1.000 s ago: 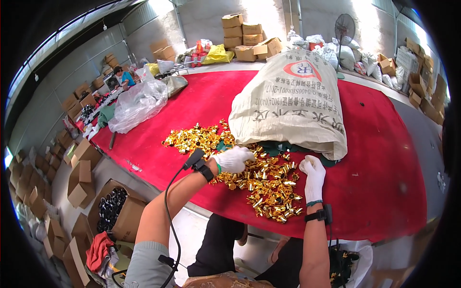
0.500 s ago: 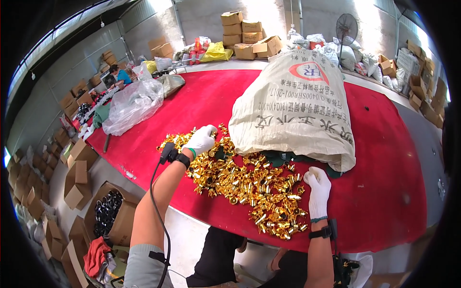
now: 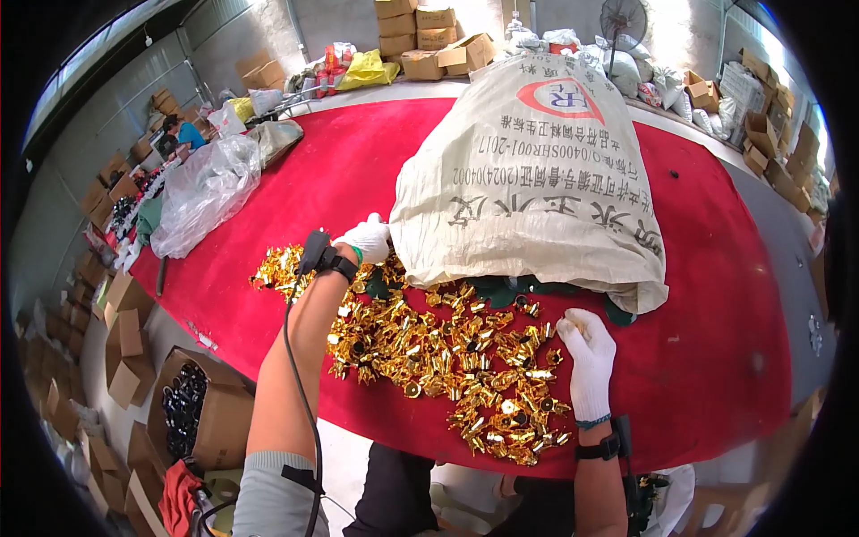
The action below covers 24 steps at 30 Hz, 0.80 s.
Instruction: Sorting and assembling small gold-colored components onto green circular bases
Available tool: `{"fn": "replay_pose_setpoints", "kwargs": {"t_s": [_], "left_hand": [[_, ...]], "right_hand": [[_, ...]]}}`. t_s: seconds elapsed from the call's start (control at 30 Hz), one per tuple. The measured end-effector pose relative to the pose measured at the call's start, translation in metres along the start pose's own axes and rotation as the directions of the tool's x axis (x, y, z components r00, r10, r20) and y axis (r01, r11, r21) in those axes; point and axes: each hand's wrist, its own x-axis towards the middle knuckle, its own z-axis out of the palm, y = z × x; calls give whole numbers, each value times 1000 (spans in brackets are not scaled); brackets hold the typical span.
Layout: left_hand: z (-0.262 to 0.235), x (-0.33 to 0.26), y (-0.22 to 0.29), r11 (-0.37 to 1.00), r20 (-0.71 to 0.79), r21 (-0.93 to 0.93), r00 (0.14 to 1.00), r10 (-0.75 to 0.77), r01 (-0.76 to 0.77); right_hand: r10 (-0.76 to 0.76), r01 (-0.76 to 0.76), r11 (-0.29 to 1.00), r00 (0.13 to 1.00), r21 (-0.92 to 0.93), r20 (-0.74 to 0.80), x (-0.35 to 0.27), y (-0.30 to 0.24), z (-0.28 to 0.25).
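A large off-white woven sack (image 3: 528, 233) lies on the red-covered table (image 3: 716, 358), with dark green pieces (image 3: 501, 292) at its near mouth. In front of it spreads a heap of shiny gold-coloured small parts (image 3: 403, 345). My left hand (image 3: 365, 240), in a white glove, is beside the sack's left edge, above the far part of the heap. Its fingers are bunched and their tips are hard to see. My right hand (image 3: 588, 353), also gloved, is at the heap's right side, below the sack's mouth. Its fingers are curled in; what they hold, if anything, is hidden.
Clear plastic sheeting (image 3: 210, 192) lies on the table's far left. A carton of black parts (image 3: 188, 407) stands on the floor at left. Stacked cartons (image 3: 416, 36) and a standing fan (image 3: 624, 22) are at the back. Another person (image 3: 190, 134) sits far left.
My left hand has moved from over the heap to the sack's left edge. My right hand stays near the heap, its fingers slightly shifted. The whole view has shifted a little.
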Motion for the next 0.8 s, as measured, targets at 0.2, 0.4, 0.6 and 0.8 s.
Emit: {"fn": "replay_pose_setpoints", "kwargs": {"t_s": [0.2, 0.4, 0.6, 0.8], "left_hand": [[-34, -80, 39, 953, 209, -34, 930, 301, -301], [-43, -150, 69, 916, 144, -95, 905, 401, -391], [-35, -175, 56, 722, -44, -399, 798, 601, -565], [-56, -191, 80, 844, -98, -420, 942, 322, -332]], "right_hand": [[-49, 48, 997, 999, 65, 9, 8, 20, -10], [-114, 102, 980, 992, 174, 61, 21, 43, -25], [-166, 158, 975, 985, 154, 43, 28, 47, -11], [-148, 131, 975, 986, 177, 81, 35, 59, -27]]}}
